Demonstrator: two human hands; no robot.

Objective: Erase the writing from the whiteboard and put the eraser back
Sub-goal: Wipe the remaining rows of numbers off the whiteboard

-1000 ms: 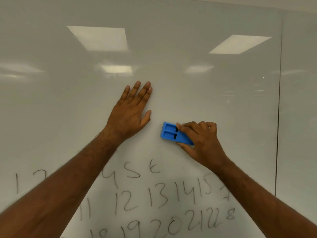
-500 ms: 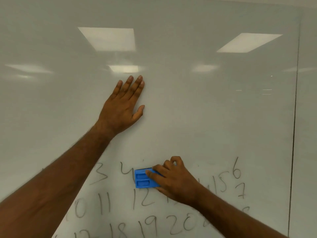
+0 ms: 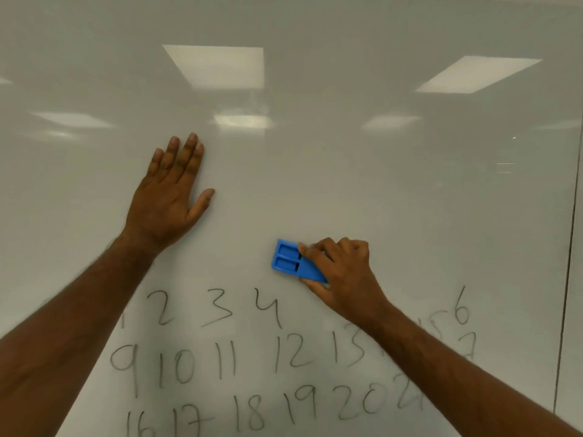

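Observation:
A glossy whiteboard fills the view. Rows of handwritten dark numbers run across its lower part, from 2, 3, 4 down to 16 through 20. My right hand grips a blue eraser and holds it against the board just above the top row, right of the 4. The spot between the 4 and the 6 is bare. My left hand lies flat on the board with fingers straight, up and to the left of the eraser.
A dark vertical seam marks the board's right edge, with another panel beyond it. Ceiling lights reflect in the upper board. My forearms cover some numbers at the lower left and lower right.
My right hand swept the eraser down over the top row and back up. The 5 that stood after the 4 is gone. My left hand stayed flat on the board.

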